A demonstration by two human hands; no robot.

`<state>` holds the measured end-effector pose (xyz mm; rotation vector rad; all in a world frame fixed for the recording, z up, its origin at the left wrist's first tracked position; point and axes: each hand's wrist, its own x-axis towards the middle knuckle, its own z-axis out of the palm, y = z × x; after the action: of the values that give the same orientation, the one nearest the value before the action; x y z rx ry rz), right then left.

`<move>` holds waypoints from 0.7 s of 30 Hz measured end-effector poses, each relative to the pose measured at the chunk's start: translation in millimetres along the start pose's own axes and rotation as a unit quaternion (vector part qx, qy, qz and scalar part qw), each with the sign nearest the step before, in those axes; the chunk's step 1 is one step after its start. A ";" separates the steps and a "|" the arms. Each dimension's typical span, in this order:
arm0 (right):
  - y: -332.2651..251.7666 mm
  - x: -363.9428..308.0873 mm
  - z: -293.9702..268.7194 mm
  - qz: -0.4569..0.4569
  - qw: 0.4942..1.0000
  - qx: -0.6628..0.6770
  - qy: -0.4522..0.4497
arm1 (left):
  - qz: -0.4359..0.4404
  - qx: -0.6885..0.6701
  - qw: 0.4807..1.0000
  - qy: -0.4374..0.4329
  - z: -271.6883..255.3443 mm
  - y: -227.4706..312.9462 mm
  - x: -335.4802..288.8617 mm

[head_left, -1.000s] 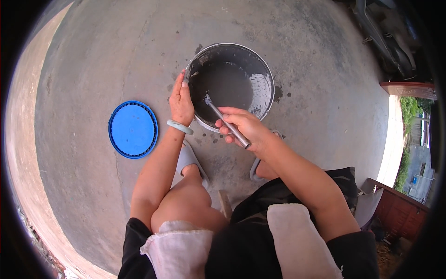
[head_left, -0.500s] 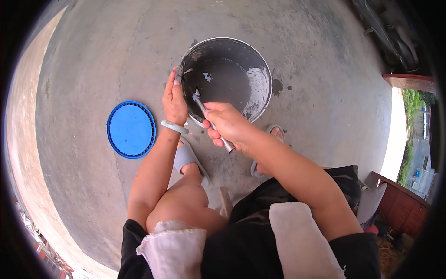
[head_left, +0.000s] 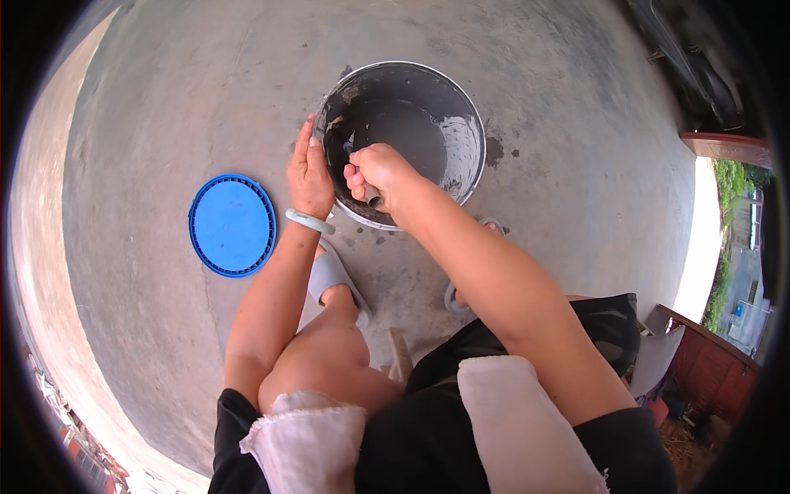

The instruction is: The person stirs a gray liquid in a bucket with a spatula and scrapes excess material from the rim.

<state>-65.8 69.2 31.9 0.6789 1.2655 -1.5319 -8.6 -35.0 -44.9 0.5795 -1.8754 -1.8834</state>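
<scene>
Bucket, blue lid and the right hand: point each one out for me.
bucket (head_left: 461, 103), head view, on its far inner wall.
blue lid (head_left: 232, 224), head view, at its centre.
right hand (head_left: 380, 171), head view, on the back of the hand.

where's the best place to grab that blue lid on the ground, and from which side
Probably by its rim, from above. The blue lid lies flat on the concrete floor, so only its edge gives fingers something to hook under. The near right edge suits best: it faces the left hand, which rests on the bucket rim.

Tool (head_left: 372, 198) mostly hidden in right hand (head_left: 380, 171); working end unseen inside bucket (head_left: 461, 107).
</scene>
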 end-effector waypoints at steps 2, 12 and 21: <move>0.8 4.2 -20.0 -0.011 0.999 0.013 -0.037 | -0.008 -0.041 0.999 -0.008 2.8 2.8 0.7; 34.6 -72.8 -12.7 -0.044 0.996 -0.025 -0.080 | -0.060 0.012 0.998 -0.005 -6.1 7.7 -0.6; 2.5 -11.1 -19.9 -0.035 0.999 -0.025 -0.029 | -0.003 0.014 1.000 -0.004 -4.3 4.9 -0.3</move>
<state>-62.8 91.8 34.8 0.5607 1.2907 -1.5607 -6.0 -38.4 -39.9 0.5869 -1.9110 -1.8680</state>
